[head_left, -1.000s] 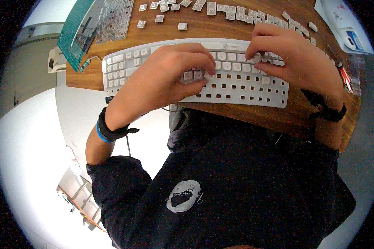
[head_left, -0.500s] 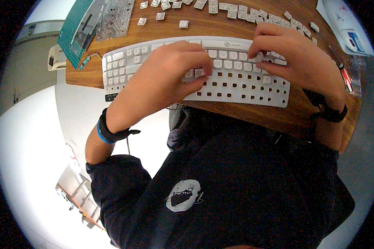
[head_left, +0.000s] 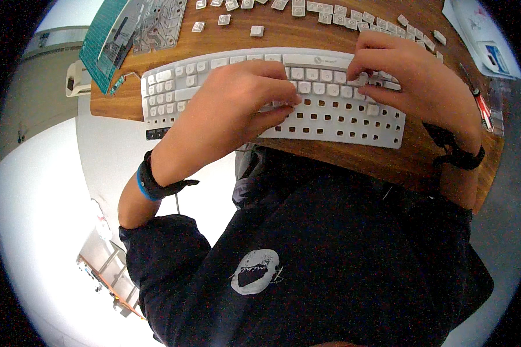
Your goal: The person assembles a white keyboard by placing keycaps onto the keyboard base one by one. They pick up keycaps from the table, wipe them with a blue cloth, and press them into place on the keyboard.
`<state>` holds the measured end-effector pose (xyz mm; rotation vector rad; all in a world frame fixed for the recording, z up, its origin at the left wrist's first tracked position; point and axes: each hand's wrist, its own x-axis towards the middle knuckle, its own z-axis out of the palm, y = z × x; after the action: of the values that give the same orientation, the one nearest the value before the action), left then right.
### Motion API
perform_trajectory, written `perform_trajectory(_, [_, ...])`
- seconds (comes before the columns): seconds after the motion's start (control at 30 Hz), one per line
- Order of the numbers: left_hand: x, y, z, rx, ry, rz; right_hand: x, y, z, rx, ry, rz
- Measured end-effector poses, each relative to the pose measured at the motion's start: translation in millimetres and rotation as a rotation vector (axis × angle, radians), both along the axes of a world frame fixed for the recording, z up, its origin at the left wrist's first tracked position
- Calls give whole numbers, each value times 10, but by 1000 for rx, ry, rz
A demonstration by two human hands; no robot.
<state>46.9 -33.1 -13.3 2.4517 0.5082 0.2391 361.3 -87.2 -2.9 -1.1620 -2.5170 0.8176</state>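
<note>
A white keyboard [head_left: 185, 93] lies across the table in front of me, its upper rows filled with white keycaps. Bare square sockets show in the rows nearest me at the right. My left hand [head_left: 243, 95] reaches over the middle of it, thumb and index finger pinched on a small white keycap, mostly hidden by the fingers. Over the right part, my right hand [head_left: 396, 69] has its index finger and thumb closed around a whitish keycap [head_left: 362, 79]. One lone keycap [head_left: 373, 109] sits among the sockets just below the right thumb.
Loose keycaps [head_left: 338, 21] are scattered along the back of the wooden table [head_left: 226, 37]. A green cutting mat [head_left: 98, 58] and a patterned clear sheet [head_left: 159, 26] lie at the far left. Red-handled tool [head_left: 481, 110] and a plastic package [head_left: 492, 58] lie at the right.
The left hand's fingertips have shifted slightly right along the socket row. The right hand stays almost still, and the keyboard has moved slightly away from me.
</note>
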Motion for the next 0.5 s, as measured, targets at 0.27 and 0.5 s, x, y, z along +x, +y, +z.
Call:
perform_trajectory(0.27, [12, 26, 16, 38, -5, -26, 15, -9, -5, -32, 3, -6])
perform_trajectory(0.5, [-20, -38, 3, 163, -18, -41, -14, -20, 3, -27, -7, -4])
